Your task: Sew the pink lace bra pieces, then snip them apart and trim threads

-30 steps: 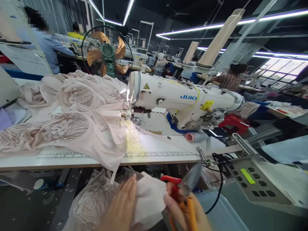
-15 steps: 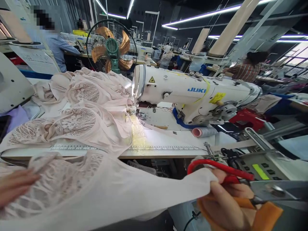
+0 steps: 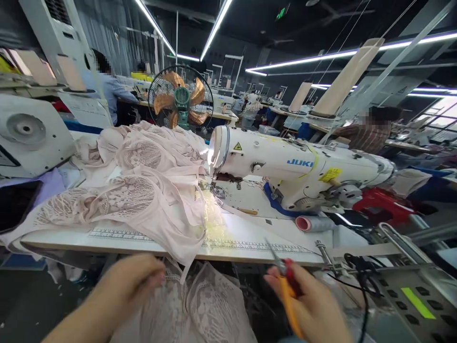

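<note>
At the table's front edge, my left hand [image 3: 137, 278] is curled, its fingers closed at the upper edge of a pale pink lace bra [image 3: 214, 300]. Motion blurs those fingertips. The bra hangs below the tabletop, its lower part cut off by the frame. My right hand [image 3: 307, 295] grips scissors [image 3: 287, 286] with one red and one orange handle, blades pointing up and left towards the table. More pale pink lace bras [image 3: 132, 195] lie heaped on the table, left of the sewing machine [image 3: 271, 159].
A ruler strip [image 3: 243, 244] runs along the table's front edge. A thread cone [image 3: 314, 223] lies right of the machine bed. A dark phone [image 3: 17, 205] is at far left, and a metal control box [image 3: 407, 295] at lower right. Behind stand a fan [image 3: 181, 97] and other workers.
The bra has dropped from a stretch across the front to below the table edge. My right hand has left its band and turned the scissors up-left. My left hand has moved right and curled.
</note>
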{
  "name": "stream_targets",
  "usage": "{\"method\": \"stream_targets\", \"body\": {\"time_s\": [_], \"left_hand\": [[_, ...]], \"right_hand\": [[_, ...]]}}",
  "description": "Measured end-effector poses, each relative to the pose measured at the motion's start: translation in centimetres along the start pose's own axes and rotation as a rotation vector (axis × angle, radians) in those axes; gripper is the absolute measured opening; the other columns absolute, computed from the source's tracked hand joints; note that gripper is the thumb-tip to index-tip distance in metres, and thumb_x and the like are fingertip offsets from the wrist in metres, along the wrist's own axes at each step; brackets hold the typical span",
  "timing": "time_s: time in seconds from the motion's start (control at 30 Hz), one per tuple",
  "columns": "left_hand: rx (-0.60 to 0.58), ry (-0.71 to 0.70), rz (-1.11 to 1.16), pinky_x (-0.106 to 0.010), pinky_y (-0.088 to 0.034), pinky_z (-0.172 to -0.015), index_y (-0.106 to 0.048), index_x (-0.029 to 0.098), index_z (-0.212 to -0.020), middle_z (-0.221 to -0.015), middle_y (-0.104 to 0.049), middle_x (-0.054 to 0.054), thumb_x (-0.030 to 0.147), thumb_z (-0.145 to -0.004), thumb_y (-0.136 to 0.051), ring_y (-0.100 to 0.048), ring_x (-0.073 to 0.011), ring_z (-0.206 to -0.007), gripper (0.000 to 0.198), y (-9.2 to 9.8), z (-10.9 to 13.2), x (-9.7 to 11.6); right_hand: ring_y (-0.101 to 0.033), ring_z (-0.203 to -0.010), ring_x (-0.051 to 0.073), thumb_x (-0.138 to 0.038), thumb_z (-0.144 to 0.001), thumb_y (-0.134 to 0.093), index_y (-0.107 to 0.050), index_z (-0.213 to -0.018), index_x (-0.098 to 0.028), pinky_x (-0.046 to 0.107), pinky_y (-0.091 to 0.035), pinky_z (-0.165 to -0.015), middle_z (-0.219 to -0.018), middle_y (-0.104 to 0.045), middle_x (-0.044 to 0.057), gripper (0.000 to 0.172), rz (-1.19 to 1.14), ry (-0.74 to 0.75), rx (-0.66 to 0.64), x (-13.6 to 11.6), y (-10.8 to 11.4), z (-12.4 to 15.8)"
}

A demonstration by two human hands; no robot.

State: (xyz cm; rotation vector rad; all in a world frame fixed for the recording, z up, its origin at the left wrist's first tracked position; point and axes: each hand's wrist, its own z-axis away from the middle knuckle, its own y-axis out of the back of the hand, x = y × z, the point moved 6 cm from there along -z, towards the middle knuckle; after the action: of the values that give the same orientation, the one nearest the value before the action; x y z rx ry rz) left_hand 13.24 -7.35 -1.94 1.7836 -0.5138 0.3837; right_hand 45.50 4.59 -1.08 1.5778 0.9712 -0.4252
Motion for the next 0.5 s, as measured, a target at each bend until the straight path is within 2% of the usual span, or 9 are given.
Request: {"method": "stream_targets", "body": {"time_s": [0.07, 0.1, 0.13, 0.17, 0.2, 0.27, 0.33, 0.4, 0.5], "left_hand": [[0.228, 0.173, -0.04, -0.025, -0.049, -0.068, -0.066, 0.022, -0.087, -0.083, -0.069, -0.003, 0.039, -0.084, -0.046, -0.064, -0.0195, -0.076, 0.026, 5.1, -3.4, -2.9], [0.349, 0.275, -0.048, -0.026, -0.05, -0.07, -0.065, 0.02, -0.09, -0.091, -0.069, -0.006, 0.038, -0.082, -0.047, -0.064, -0.022, -0.084, 0.027, 7.4, -4.9, -4.6], [0.456, 0.388, -0.047, -0.028, -0.049, -0.076, -0.064, 0.019, -0.095, -0.103, -0.067, -0.008, 0.034, -0.08, -0.046, -0.062, -0.0237, -0.094, 0.028, 9.2, -6.2, -6.5], [0.507, 0.434, -0.058, -0.031, -0.047, -0.084, -0.063, 0.017, -0.102, -0.113, -0.064, -0.011, 0.03, -0.08, -0.045, -0.059, -0.0255, -0.102, 0.031, 10.5, -7.5, -8.1], [0.534, 0.466, -0.059, -0.034, -0.046, -0.086, -0.062, 0.015, -0.103, -0.113, -0.064, -0.013, 0.028, -0.077, -0.047, -0.059, -0.0272, -0.102, 0.032, 11.3, -8.7, -9.6], [0.533, 0.508, -0.016, -0.037, -0.048, -0.081, -0.064, 0.013, -0.097, -0.097, -0.069, -0.013, 0.025, -0.07, -0.055, -0.063, -0.0289, -0.09, 0.03, 11.9, -10.6, -12.3], [0.526, 0.523, 0.06, -0.036, -0.049, -0.076, -0.066, 0.015, -0.088, -0.081, -0.07, -0.009, 0.022, -0.062, -0.06, -0.064, -0.0287, -0.08, 0.028, 11.7, -11.6, -14.0], [0.545, 0.515, 0.153, -0.036, -0.049, -0.077, -0.067, 0.017, -0.085, -0.078, -0.071, -0.006, 0.02, -0.058, -0.061, -0.064, -0.0281, -0.081, 0.027, 11.5, -11.7, -14.5], [0.59, 0.468, 0.338, -0.035, -0.051, -0.077, -0.067, 0.019, -0.087, -0.08, -0.071, -0.004, 0.028, -0.06, -0.061, -0.065, -0.0266, -0.084, 0.029, 11.7, -10.1, -13.6]], "right_hand": [[-0.056, -0.058, 0.02, -0.048, -0.076, -0.059, -0.049, -0.068, -0.024, 0.028, -0.042, -0.053, -0.066, -0.061, 0.003, 0.027, -0.044, 0.058, -0.086, -3.4, -5.0, -2.4], [-0.054, -0.057, 0.019, -0.044, -0.074, -0.061, -0.047, -0.068, -0.024, 0.028, -0.041, -0.053, -0.065, -0.06, 0.002, 0.025, -0.049, 0.076, -0.138, -4.9, -7.2, -3.6], [-0.052, -0.055, 0.018, -0.04, -0.071, -0.063, -0.045, -0.068, -0.024, 0.028, -0.039, -0.052, -0.066, -0.059, 0.001, 0.024, -0.053, 0.079, -0.184, -6.2, -9.0, -4.7], [-0.051, -0.054, 0.018, -0.036, -0.069, -0.063, -0.044, -0.068, -0.024, 0.028, -0.038, -0.052, -0.066, -0.059, 0.001, 0.022, -0.06, 0.077, -0.21, -7.3, -10.3, -5.6], [-0.051, -0.054, 0.018, -0.031, -0.067, -0.063, -0.043, -0.067, -0.024, 0.027, -0.037, -0.052, -0.066, -0.058, 0.0, 0.021, -0.07, 0.078, -0.228, -8.1, -11.3, -6.3], [-0.05, -0.055, 0.018, -0.025, -0.066, -0.059, -0.04, -0.064, -0.024, 0.027, -0.035, -0.051, -0.063, -0.056, 0.0, 0.019, -0.091, 0.09, -0.231, -9.0, -12.2, -7.2], [-0.051, -0.056, 0.018, -0.025, -0.067, -0.055, -0.039, -0.062, -0.024, 0.027, -0.036, -0.05, -0.06, -0.055, 0.0, 0.017, -0.104, 0.114, -0.226, -9.1, -12.3, -7.3], [-0.052, -0.055, 0.017, -0.029, -0.069, -0.056, -0.042, -0.066, -0.023, 0.027, -0.038, -0.05, -0.063, -0.056, 0.0, 0.015, -0.227, 0.08, -0.269, -8.3, -12.3, -6.9], [-0.055, -0.053, 0.015, -0.043, -0.07, -0.063, -0.043, -0.075, -0.023, 0.026, -0.041, -0.049, -0.071, -0.057, 0.0, 0.029, -0.618, -0.028, -0.402, -6.3, -12.2, -5.2]]}}
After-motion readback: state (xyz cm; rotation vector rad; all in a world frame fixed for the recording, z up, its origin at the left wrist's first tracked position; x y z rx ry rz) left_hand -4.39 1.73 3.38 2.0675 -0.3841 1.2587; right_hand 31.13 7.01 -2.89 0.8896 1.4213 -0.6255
